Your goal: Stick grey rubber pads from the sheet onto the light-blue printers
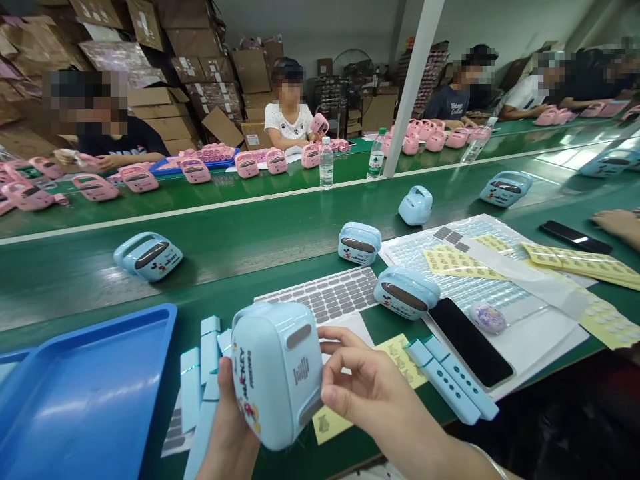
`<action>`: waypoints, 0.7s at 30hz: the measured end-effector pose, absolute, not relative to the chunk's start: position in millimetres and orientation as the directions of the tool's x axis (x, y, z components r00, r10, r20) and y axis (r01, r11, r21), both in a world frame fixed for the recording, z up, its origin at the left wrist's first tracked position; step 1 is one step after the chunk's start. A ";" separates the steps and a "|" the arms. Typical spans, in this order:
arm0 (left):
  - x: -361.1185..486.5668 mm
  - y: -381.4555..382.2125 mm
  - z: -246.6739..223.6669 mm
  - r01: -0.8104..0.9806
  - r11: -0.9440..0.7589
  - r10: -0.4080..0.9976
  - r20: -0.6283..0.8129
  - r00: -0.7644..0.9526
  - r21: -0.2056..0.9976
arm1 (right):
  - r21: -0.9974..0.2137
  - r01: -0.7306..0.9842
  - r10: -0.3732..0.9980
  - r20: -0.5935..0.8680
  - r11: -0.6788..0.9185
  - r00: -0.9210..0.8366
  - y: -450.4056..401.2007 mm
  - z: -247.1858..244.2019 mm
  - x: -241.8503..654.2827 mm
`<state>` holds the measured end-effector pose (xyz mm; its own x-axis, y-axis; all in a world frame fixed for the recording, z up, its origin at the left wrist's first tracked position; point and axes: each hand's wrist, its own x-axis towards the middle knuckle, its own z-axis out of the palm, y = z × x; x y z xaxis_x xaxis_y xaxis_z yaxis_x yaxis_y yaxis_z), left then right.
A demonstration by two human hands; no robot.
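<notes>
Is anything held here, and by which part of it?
Yes, a light-blue Mickey case: the left hand holds its lower left side. The right hand is at its right edge; whether it grips cannot be told.

Two bare hands at a light-blue "Mickey Friends" casing
The left hand holds the casing from its left; the right hand, fingers bent, is at its right edge, its grip unclear. A blue plastic tray lies left of the casing, a sheet of grey oval stickers just behind it, two light-blue strips with holes and a black smartphone to its right, pink handled casings well beyond.
</notes>
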<state>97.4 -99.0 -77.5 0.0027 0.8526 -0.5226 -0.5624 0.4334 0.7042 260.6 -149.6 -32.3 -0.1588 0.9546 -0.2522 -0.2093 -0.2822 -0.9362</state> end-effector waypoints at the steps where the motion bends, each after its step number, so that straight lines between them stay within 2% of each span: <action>1: 102.6 -101.8 -71.7 -0.564 0.423 0.847 -0.530 -0.031 0.709 | -0.935 -0.210 0.954 -0.256 -0.286 -0.156 -149.8 -33.4 260.1; 5: 112.2 -106.4 -61.3 -0.557 0.409 0.853 -0.520 -0.048 0.723 | -0.922 -0.239 0.951 -0.276 -0.303 -0.139 -150.0 -36.8 257.9; 14: 96.7 -97.8 -85.6 -0.523 0.399 0.867 -0.496 -0.053 0.753 | -0.918 -0.286 0.961 -0.256 -0.276 -0.108 -153.1 -37.1 255.0; 17: 101.4 -100.3 -81.5 -0.528 0.361 0.866 -0.486 -0.115 0.769 | -0.906 -0.316 0.960 -0.265 -0.280 -0.090 -153.9 -38.7 255.0; 21: 105.5 -99.5 -74.2 -0.538 0.388 0.832 -0.535 -0.145 0.748 | -0.906 -0.331 0.964 -0.261 -0.262 -0.048 -154.0 -45.7 251.4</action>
